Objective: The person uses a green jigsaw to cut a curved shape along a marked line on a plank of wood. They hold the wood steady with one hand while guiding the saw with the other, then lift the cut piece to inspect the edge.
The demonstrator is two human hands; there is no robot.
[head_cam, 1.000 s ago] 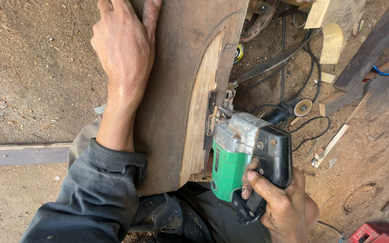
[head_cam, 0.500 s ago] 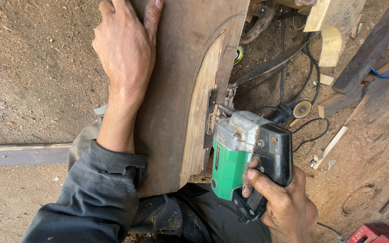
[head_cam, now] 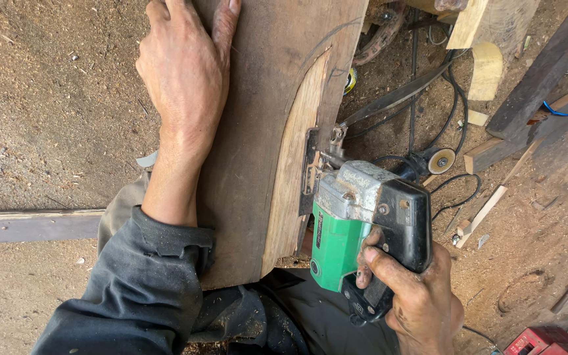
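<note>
Left hand [head_cam: 189, 92] lies flat and spread on the dark wooden board [head_cam: 258, 131], pressing it down; the board runs near to far at centre. Right of it, the green jigsaw [head_cam: 356, 223] sits at the pale cut edge, right hand [head_cam: 415, 296] closed around its black handle. Step judged: mid-cut along the drawn curve. Next move calls for steady forward feed, board held firm, fingers clear of the blade line.
</note>
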